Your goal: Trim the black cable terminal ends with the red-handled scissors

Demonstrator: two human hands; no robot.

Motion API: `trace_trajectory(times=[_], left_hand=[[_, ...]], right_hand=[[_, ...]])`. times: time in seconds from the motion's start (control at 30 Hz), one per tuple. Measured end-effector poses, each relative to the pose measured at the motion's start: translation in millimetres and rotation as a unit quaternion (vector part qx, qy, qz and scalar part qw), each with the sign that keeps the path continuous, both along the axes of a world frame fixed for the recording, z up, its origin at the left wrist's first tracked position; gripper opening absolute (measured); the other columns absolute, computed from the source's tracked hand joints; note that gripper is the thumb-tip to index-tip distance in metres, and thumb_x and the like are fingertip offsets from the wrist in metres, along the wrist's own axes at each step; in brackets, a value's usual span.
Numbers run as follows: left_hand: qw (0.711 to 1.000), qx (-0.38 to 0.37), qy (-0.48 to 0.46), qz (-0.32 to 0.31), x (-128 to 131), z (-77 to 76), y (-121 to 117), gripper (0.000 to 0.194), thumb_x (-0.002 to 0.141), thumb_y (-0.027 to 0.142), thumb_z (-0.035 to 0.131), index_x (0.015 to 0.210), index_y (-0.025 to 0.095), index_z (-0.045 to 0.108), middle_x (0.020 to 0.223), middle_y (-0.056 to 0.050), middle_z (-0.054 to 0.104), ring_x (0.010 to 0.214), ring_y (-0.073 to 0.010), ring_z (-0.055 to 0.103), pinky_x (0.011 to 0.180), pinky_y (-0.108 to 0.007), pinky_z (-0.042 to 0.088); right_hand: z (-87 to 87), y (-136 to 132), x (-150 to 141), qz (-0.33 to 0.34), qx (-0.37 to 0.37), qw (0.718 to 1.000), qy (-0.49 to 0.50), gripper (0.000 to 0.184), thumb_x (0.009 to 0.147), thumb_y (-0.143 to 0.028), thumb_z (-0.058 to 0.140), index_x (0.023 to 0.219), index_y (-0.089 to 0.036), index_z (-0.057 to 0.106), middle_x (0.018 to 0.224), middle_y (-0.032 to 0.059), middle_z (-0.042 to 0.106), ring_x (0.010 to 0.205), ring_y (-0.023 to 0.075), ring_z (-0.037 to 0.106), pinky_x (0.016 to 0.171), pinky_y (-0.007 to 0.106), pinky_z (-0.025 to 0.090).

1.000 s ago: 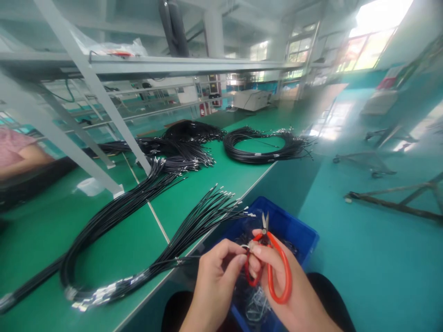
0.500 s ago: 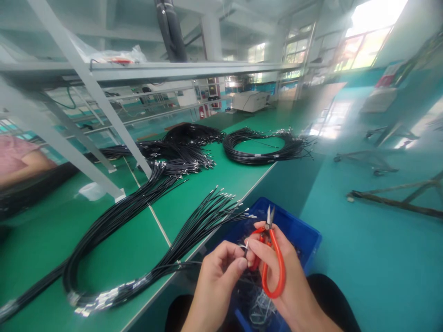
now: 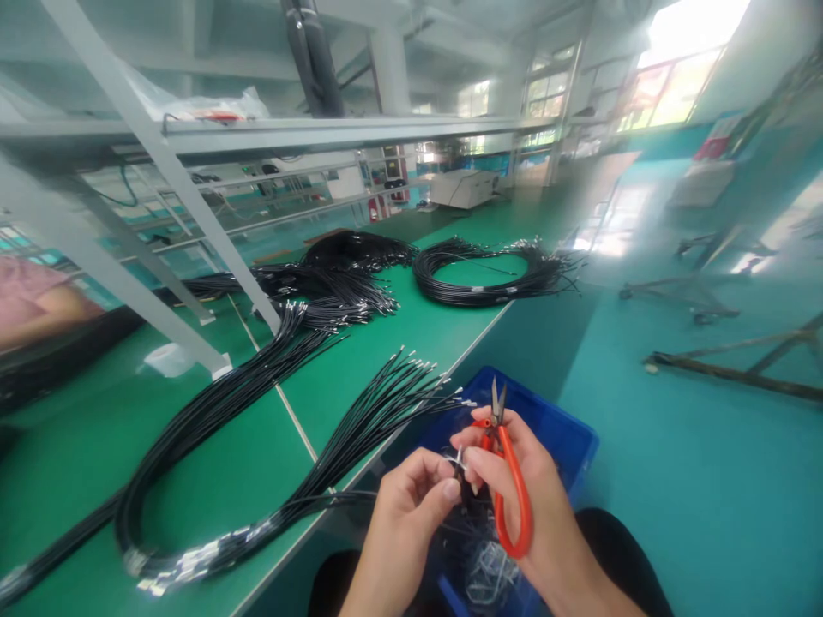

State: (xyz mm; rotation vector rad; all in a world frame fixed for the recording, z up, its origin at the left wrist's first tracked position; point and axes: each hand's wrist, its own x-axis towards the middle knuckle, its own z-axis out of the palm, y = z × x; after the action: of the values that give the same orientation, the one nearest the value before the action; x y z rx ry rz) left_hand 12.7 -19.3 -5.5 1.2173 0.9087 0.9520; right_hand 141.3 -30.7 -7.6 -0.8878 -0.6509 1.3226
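My left hand point(image 3: 411, 506) pinches the end of a black cable point(image 3: 459, 471) between thumb and fingertips, and thin pale strands stick out of that end. Against the same cable end rest the thumb and fingertips of my right hand point(image 3: 537, 480). Red-handled scissors point(image 3: 525, 506) are held in that right hand, their blades pointing up and slightly apart. The cable runs left behind my left hand towards a bundle of black cables point(image 3: 366, 411) with silvery tips, which lies curved on the green table point(image 3: 257, 454).
Beneath my hands is a blue bin point(image 3: 575, 433) with clear scraps point(image 3: 489, 570). Further back lie a coiled cable bundle point(image 3: 476, 291) and more black cables point(image 3: 353, 248). White shelf posts point(image 3: 193, 206) rise from the table. At the far left shows a person's pink sleeve point(image 3: 26, 291).
The scissors have tilted slightly, their blades shifting a little left. My right fingertips have moved slightly at the cable end; my left hand stays almost in place.
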Motion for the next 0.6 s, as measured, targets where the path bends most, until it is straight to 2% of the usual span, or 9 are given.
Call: trace_trajectory(times=[0.13,0.33,0.5,0.6], left_hand=[[1.000,-0.007,-0.013,-0.011,-2.2,-0.6,-0.4,0.013,0.079,0.025,0.062,0.072,0.014,0.059,0.069,0.001,0.056,0.060,-0.0091,0.041,0.054,-0.018,0.031],[0.999,-0.012,-0.032,-0.014,-3.8,-2.0,-1.2,0.012,0.079,0.024,0.063,0.073,0.014,0.060,0.070,0.000,0.058,0.061,-0.0094,0.043,0.055,-0.018,0.032],[0.999,-0.006,-0.035,-0.008,-2.8,-3.5,-2.0,0.012,0.079,0.024,0.062,0.073,0.014,0.060,0.069,0.000,0.057,0.061,-0.0095,0.044,0.056,-0.019,0.033],[0.999,0.003,-0.032,0.012,-2.9,-3.8,-0.9,0.014,0.079,0.025,0.062,0.071,0.014,0.058,0.067,0.001,0.056,0.060,-0.0091,0.043,0.056,-0.018,0.034]], right_hand=[[2.5,1.6,-3.1,0.016,0.010,0.999,0.036,0.028,0.077,-0.014,0.064,0.099,-0.023,0.049,0.075,-0.0032,0.061,0.056,0.0081,0.050,0.056,0.021,0.043],[2.9,0.4,-3.2,0.044,0.006,0.994,0.099,0.028,0.076,-0.013,0.063,0.099,-0.021,0.049,0.075,-0.0009,0.062,0.056,0.0096,0.053,0.055,0.023,0.045],[2.5,1.3,-8.2,0.003,-0.001,0.998,0.059,0.031,0.073,-0.014,0.066,0.097,-0.022,0.049,0.069,-0.0032,0.061,0.052,0.0094,0.052,0.051,0.022,0.044],[-1.8,-1.5,-10.8,-0.043,-0.012,0.999,-0.028,0.032,0.068,-0.016,0.070,0.093,-0.022,0.051,0.065,-0.0039,0.061,0.052,0.0111,0.054,0.050,0.022,0.045]])
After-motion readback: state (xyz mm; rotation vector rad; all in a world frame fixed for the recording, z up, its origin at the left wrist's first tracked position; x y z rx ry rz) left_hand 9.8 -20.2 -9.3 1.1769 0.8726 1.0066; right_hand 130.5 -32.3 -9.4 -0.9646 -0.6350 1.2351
